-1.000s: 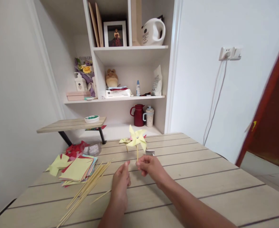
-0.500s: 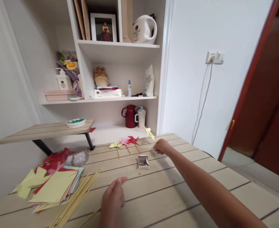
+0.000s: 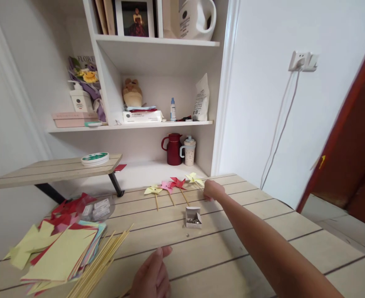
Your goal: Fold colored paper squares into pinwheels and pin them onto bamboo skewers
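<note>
At the right end of a row of paper pinwheels, my right hand (image 3: 213, 190) is closed around the stick of a yellow pinwheel (image 3: 195, 179), low at the table's far side. To its left lie a red pinwheel (image 3: 177, 183), a pink pinwheel (image 3: 167, 187) and another yellow pinwheel (image 3: 153, 190), each on a thin stick. My left hand (image 3: 153, 275) rests near the front edge with fingers curled and thumb along the index finger; what it holds, if anything, is hidden. A stick end shows beside its wrist. Between the hands stands a small open box (image 3: 194, 218) of metal pieces.
Left of my left hand lie a bundle of wooden sticks (image 3: 103, 260) and stacked coloured paper (image 3: 61, 254). Behind them are red paper cutouts (image 3: 66, 213) and a clear bag (image 3: 100, 209) of small boxes. A raised wooden shelf (image 3: 54, 170) stands at the left. One tiny piece (image 3: 187, 235) lies before the box.
My right hand has lowered the yellow pinwheel to the table beside the red one. My left hand stays near the front edge, still curled. The view has shifted slightly.
</note>
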Available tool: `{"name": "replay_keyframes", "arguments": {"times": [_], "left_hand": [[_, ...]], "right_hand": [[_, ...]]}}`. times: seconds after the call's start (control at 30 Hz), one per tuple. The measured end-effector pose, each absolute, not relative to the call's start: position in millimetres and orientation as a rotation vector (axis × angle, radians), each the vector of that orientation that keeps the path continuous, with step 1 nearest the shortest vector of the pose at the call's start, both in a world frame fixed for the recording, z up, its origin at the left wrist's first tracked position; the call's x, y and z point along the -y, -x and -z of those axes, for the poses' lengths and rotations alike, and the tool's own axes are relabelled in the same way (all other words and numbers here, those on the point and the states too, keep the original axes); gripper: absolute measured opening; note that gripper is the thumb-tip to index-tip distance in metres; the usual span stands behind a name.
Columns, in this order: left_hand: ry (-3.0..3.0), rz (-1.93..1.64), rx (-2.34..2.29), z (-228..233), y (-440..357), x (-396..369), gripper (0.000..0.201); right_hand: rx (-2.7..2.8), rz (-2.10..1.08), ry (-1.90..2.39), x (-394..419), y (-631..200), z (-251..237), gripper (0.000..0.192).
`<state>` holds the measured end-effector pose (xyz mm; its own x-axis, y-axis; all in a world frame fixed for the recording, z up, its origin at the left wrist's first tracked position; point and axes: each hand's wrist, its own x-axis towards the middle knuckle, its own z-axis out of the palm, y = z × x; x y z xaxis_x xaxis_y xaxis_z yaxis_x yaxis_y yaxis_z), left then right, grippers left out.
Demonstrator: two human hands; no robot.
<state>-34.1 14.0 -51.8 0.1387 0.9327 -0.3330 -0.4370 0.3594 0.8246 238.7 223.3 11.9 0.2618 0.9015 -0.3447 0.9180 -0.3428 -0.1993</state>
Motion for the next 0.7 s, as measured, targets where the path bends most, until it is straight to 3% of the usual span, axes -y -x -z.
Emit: {"name": "replay_keyframes", "arguments": {"times": [0.3,0.47,0.7], "left_hand": [[-0.600,-1.069,-0.943,53,39,-16,0.064],[-0.569,-1.112,-0.942,48,36,-13,0.064],[-0.554,-1.225,-0.988,38,25,-4,0.056]], "right_hand": [[-1.787,0.547,-2.443,-229,-234,-14,0.031],[-1.830,0.491,-2.487,-226,-233,-17,0.009],[-1.810,0.420,-2.501,-226,-235,-21,0.011]]}}
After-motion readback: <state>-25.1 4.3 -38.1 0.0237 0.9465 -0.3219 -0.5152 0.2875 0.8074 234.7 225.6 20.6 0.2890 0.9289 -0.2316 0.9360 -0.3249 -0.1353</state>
